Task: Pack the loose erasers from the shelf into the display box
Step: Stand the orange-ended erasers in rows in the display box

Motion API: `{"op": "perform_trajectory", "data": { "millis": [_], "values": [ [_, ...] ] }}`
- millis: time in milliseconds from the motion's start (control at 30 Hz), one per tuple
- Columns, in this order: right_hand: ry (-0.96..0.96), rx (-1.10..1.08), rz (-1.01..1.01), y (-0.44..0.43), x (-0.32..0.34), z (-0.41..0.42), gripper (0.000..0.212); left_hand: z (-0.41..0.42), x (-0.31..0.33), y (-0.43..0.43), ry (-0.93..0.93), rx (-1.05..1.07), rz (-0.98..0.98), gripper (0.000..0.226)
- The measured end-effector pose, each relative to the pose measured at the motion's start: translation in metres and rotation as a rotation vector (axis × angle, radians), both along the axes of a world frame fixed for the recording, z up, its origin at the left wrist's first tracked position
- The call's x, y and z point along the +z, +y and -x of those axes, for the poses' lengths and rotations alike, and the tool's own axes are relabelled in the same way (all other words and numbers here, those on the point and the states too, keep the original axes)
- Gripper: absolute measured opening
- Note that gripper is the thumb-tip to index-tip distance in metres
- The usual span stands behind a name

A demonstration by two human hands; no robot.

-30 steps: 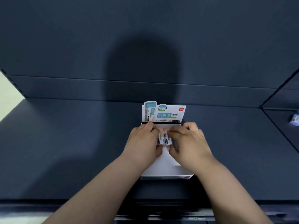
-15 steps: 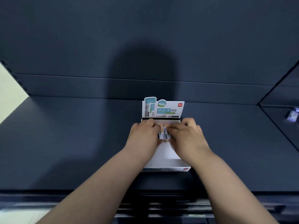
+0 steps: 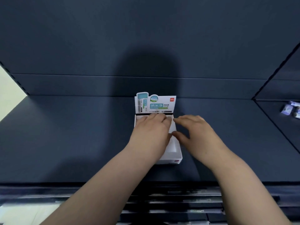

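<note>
White card walls frame the left hand [image 3: 151, 130], whose fingers lie flat across the back of the display box [image 3: 170, 161], probably to press down erasers packed there, though whatever is under the palm is hidden. The right hand [image 3: 194, 132] hovers just beside the box's right wall, blurred, with fingers and thumb spread and holding nothing; I judge it is free to fetch more. The box sits mid-way along the dark blue shelf [image 3: 81, 135]. Its header card [image 3: 155, 103] stands upright at the back, with teal lettering and a red logo, and its front part looks bare. Pale loose erasers [image 3: 289, 109] lie well apart on the neighbouring shelf [image 3: 284, 130] to the right.
</note>
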State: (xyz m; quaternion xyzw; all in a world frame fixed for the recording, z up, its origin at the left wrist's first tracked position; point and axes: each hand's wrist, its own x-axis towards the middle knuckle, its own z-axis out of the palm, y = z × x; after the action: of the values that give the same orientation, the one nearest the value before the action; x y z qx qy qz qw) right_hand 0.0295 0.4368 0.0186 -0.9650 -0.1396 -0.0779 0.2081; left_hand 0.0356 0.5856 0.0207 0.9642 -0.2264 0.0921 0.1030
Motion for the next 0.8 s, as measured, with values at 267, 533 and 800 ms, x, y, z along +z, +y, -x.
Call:
{"op": "perform_trajectory", "data": {
  "millis": [267, 533, 800],
  "values": [
    [-0.036, 0.047, 0.015, -0.075, 0.010, 0.013, 0.047, 0.011, 0.008, -0.073, 0.009, -0.016, -0.035, 0.053],
    [0.023, 0.025, 0.017, -0.212, 0.012, 0.035, 0.051, 0.027, 0.010, -0.199, 0.028, -0.020, -0.025, 0.060],
    [0.073, -0.055, 0.017, -0.306, -0.001, 0.047, 0.054, 0.039, 0.000, -0.283, 0.084, -0.037, -0.019, 0.062]
  ]
}}
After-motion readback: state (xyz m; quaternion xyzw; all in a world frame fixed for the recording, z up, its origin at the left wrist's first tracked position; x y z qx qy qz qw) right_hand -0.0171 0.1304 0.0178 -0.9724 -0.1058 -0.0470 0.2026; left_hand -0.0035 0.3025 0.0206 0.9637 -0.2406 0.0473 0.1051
